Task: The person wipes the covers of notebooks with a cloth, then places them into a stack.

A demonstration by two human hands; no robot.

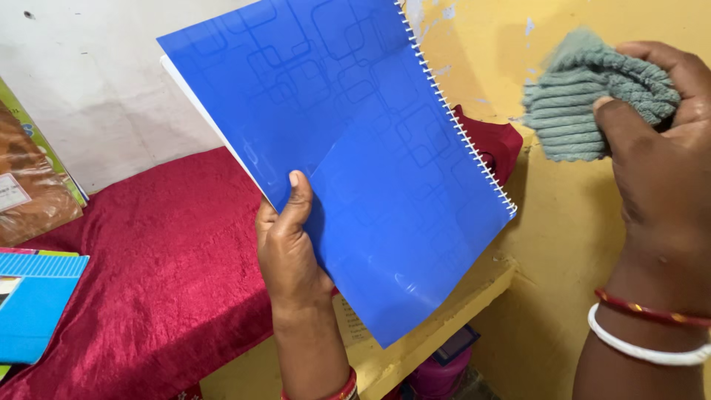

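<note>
The left hand (290, 248) is gripping a glossy blue spiral-bound notebook with a faint pattern of rounded squares (355, 148) by its lower left edge, thumb pressed flat on the cover and fingers hidden behind. The notebook is being held up in the air, above the front edge of a shelf draped in crimson crushed-velvet cloth (170, 274) — not resting on it. Its long axis is running diagonally, from the upper left down to the lower right, with the white wire spiral (459, 126) lying along its right edge and 1 corner pointing down toward the yellow ledge (437, 318).

The right hand (659, 170) is clenching a bunched grey-green ribbed cloth (585, 104), held up just beside the spiral edge, apart from the notebook, in front of the yellow wall (563, 244). 2 bangles — 1 red, 1 white — are circling the right wrist.

At the shelf's left edge, a light blue booklet (33, 304) is lying flat.
</note>
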